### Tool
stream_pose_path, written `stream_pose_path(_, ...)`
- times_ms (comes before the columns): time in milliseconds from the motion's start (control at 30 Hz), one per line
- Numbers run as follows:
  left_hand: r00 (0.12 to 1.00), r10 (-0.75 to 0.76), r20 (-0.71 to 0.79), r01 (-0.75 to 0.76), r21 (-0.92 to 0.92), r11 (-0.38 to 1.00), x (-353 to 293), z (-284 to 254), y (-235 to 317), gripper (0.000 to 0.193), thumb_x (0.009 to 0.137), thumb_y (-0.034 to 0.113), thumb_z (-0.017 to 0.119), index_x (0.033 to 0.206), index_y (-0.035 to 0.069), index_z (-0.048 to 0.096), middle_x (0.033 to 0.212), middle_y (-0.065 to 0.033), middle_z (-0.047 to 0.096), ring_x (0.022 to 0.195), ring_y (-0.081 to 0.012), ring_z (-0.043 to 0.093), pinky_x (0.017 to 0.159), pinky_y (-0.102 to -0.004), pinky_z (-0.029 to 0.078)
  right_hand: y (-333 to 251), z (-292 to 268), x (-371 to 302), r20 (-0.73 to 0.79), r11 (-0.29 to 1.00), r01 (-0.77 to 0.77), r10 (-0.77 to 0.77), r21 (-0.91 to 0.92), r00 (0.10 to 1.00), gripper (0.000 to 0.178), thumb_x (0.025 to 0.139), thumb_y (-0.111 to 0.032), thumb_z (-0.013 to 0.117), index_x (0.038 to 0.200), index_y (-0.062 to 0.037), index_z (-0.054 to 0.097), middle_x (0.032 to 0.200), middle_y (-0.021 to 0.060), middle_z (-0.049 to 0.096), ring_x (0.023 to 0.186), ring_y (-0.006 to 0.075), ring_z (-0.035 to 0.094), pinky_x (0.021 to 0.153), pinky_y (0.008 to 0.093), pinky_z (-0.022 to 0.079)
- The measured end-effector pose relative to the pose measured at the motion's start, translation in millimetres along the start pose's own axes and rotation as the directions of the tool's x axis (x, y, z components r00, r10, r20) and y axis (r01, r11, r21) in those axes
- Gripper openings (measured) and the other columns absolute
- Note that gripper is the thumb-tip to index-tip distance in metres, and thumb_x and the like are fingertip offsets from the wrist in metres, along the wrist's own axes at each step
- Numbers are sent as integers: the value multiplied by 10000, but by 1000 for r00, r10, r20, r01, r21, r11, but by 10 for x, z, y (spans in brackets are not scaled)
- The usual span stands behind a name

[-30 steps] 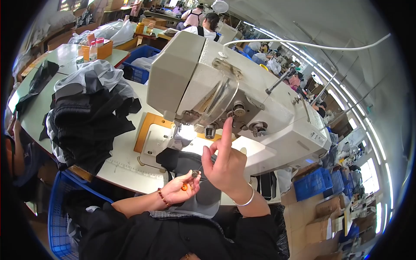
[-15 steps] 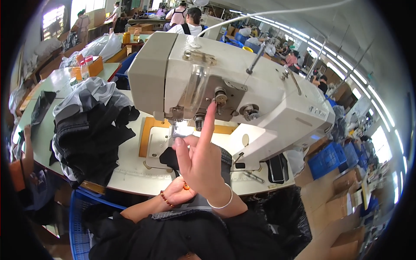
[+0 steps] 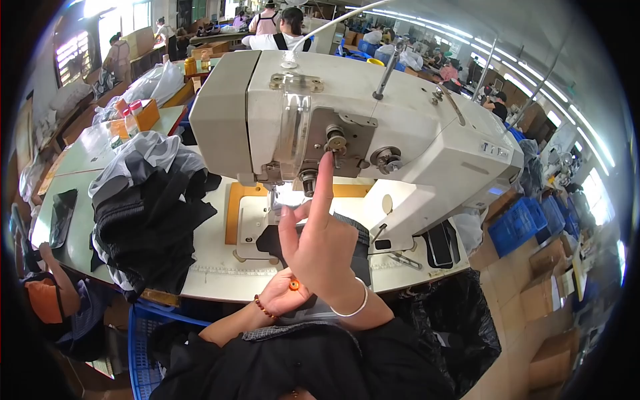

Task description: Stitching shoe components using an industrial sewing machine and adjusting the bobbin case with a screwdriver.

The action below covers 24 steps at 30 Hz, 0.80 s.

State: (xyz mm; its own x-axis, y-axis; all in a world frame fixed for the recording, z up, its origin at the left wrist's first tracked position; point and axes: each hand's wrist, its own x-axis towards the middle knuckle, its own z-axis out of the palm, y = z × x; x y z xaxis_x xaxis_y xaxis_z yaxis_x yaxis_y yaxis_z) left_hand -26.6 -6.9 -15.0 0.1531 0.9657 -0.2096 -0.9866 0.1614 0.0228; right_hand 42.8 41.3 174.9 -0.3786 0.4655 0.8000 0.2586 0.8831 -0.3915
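My right hand [image 3: 325,250] is raised before the sewing machine [image 3: 247,120], index finger stretched up and thumb apart, nothing in its grasp. The index fingertip meets or nearly meets the round thread tension dial [image 3: 335,138]; contact is hard to judge. Below it, my left hand [image 3: 281,297] rests palm up, its fingers mostly hidden behind the right hand. A small orange ring-shaped piece [image 3: 294,285] shows on that palm; whether it is held or worn I cannot tell. Dark fabric [image 3: 270,241] lies under the machine head, partly covered by the right hand.
A heap of black and grey garments [image 3: 143,220] lies on the table at left, above a blue basket [image 3: 143,343]. A black plastic bag [image 3: 460,327] hangs at right. Tweezers [image 3: 405,260] and a dark phone-like object [image 3: 441,243] lie near the machine base. Other people work behind.
The whole view has shifted slightly, with the machine base and garment heap now further right. My right index finger stays at the dial. More of the orange piece on my left palm shows.
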Motion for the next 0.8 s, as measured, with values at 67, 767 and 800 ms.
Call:
stream_pose_path(67, 1000, 10, -1, -10, -15, 1000, -9, -2, 0, 277, 1027, 173, 457, 1232, -4, 511, 1220, -108, 587, 1127, -215, 582, 1004, -370, 491, 23, -22, 37, 2, 999, 5, -5, -41, 1000, 808, 836, -114, 645, 1490, 75, 208, 548, -7, 567, 442, 158, 575, 427, 270, 438)
stream_pose_path(767, 996, -89, 9, 89, -224, 970, 21, 95, 0, 289, 1002, 243, 538, 1161, 7, 592, 963, -86, 665, 872, -141, 645, 855, -290, 494, 545, -565, 248, -79, 955, 297, -297, -21, 951, 344, 818, 33, 614, 1155, -32, 628, 692, 47, 537, 491, 127, 477, 450, 272, 364)
stream_pose_path(800, 995, -102, 14, 102, -225, 969, 29, 95, -3, 285, 1000, 238, 545, 1157, 6, 596, 964, -86, 667, 871, -140, 646, 853, -287, 495, 561, -592, 276, -38, 956, 214, -210, 200, 977, 371, 814, 30, 627, 1174, -59, 631, 666, 22, 489, 453, 109, 409, 434, 259, 326)
